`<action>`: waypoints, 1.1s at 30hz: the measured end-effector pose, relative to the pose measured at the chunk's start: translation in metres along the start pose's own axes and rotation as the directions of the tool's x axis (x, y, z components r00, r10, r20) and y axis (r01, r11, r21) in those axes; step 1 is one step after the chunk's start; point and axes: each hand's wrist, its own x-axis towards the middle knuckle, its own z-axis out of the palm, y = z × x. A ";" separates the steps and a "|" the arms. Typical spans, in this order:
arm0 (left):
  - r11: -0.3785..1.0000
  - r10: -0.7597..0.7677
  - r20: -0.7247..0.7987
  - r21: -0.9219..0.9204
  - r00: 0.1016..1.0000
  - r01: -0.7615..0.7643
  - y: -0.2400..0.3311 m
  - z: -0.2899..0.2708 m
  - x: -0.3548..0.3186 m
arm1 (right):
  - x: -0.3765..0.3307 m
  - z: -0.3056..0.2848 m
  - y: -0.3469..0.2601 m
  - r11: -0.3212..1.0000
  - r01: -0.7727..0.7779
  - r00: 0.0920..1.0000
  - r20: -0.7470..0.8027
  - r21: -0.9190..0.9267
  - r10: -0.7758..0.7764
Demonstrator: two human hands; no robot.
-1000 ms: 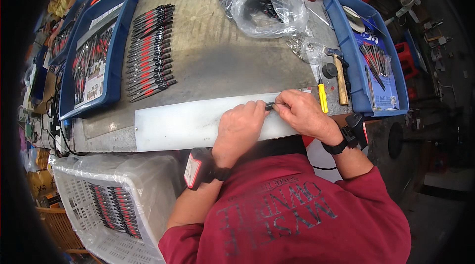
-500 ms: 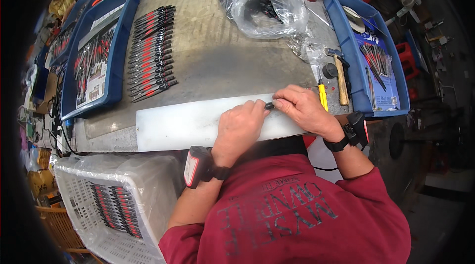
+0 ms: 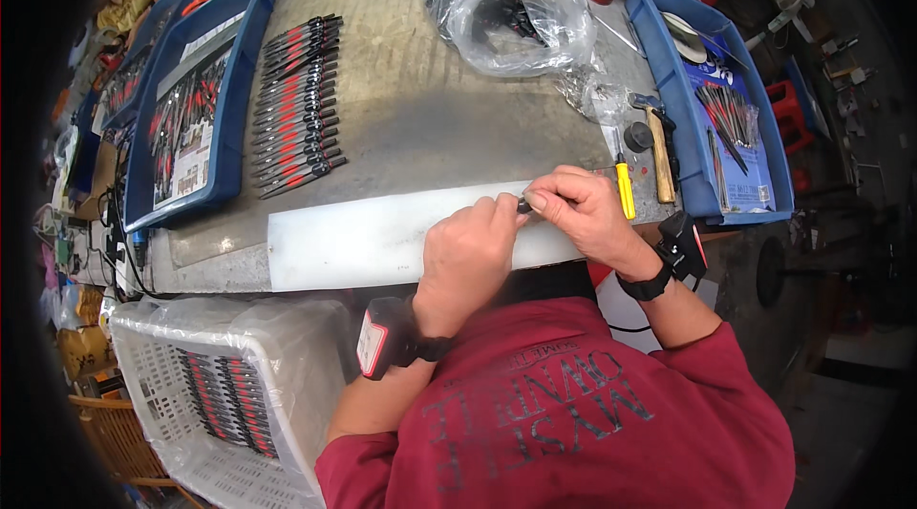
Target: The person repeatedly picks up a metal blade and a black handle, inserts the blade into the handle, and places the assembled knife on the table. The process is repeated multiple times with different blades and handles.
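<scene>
My left hand [image 3: 468, 251] is closed around a small black part [image 3: 523, 206], of which only a short dark end shows between the hands. The thumb and fingers of my right hand [image 3: 587, 213] pinch that same end. What the rest of it looks like is hidden in my left fist. Both hands are over a white board [image 3: 353, 240] lying along the near edge of the table. Beyond the board, to the left, lies a row of red-and-black pointed pen-like tools [image 3: 296, 117], side by side.
Blue trays hold similar pen-like tools at the left [image 3: 244, 127] and right [image 3: 659, 51]. A clear plastic bag [image 3: 468, 17] with dark parts lies at the back. A yellow-handled tool [image 3: 625, 189] and a hammer [image 3: 660, 156] lie right. A lined white basket [image 3: 177, 442] stands lower left.
Both hands remain together on the black part, with only slight finger and wrist shifts. Less of its dark end shows between them now. The whole view has shifted slightly.
</scene>
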 end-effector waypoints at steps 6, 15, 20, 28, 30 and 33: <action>0.994 0.009 0.045 -0.107 0.999 -0.004 -0.002 -0.006 0.003 | -0.002 -0.001 0.000 0.984 -0.101 0.994 0.049 0.145 0.095; 0.998 -0.002 0.018 0.059 1.000 0.001 0.011 -0.016 0.004 | -0.003 0.004 0.001 0.979 0.187 0.980 -0.051 -0.081 -0.191; 0.996 -0.056 0.027 -0.066 0.998 0.057 0.007 -0.015 0.005 | -0.004 0.007 0.001 0.997 0.024 0.998 -0.061 0.073 -0.020; 0.998 -0.018 0.058 -0.059 0.998 0.021 0.003 -0.018 0.004 | -0.003 -0.004 -0.003 0.986 0.168 0.983 0.072 -0.003 -0.167; 1.000 -0.024 0.023 -0.005 0.999 0.024 0.007 -0.017 0.003 | -0.002 0.006 0.000 0.983 0.181 0.983 -0.002 0.010 -0.181; 0.997 -0.055 -0.008 -0.052 0.998 0.055 0.008 -0.015 0.003 | -0.001 0.006 0.003 0.987 0.156 0.988 -0.012 0.039 -0.155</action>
